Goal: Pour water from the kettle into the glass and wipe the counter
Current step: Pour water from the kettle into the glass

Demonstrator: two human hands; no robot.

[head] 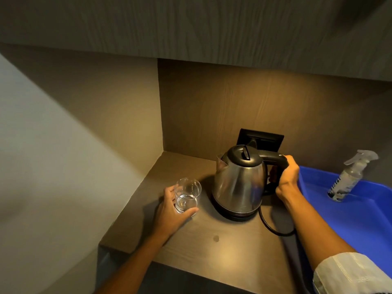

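Right hand grips the kettle handle; left hand clasps the glass. Tipping too fast could slop water onto the table.

Glossy steel kettle, wood-grain counter

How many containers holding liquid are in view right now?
3. The glass sits in the left hand on the counter, the kettle stands on its base, held by the right hand, and the spray bottle stands in the blue tray. The kettle's contents are hidden.
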